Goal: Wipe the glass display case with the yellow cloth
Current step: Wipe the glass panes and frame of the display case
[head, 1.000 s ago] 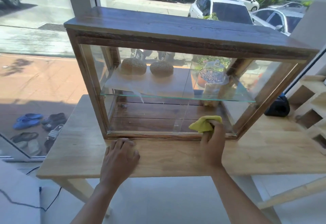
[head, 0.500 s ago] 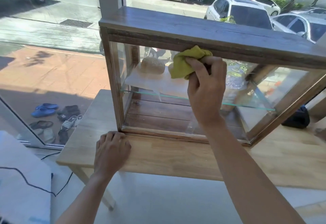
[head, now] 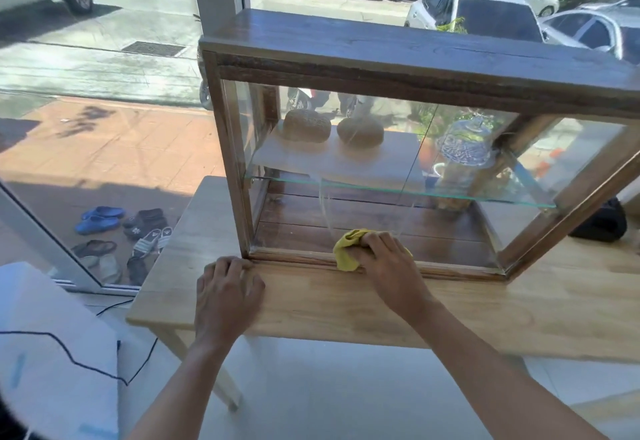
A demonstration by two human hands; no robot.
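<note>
A wood-framed glass display case (head: pixel 408 72) stands on a light wooden table (head: pixel 346 304). Inside, two round loaves (head: pixel 306 125) rest on a glass shelf (head: pixel 381 187) beside a glass dome (head: pixel 464 143). My right hand (head: pixel 391 259) presses a bunched yellow cloth (head: pixel 346 249) against the bottom of the front pane, just above the lower wooden rail. My left hand (head: pixel 227 292) lies flat on the tabletop, fingers apart, its fingertips at the case's front left corner.
A large window behind the table looks onto a brick pavement and parked cars (head: pixel 471 11). Several shoes (head: pixel 114 231) lie outside by the window frame. A black cable (head: pixel 69 356) runs over a white surface at lower left. A dark bag (head: pixel 602 221) sits right of the case.
My right hand went from the bottom of the pane up to its top edge with the cloth, then came back down to the bottom. The left hand stayed on the table.
</note>
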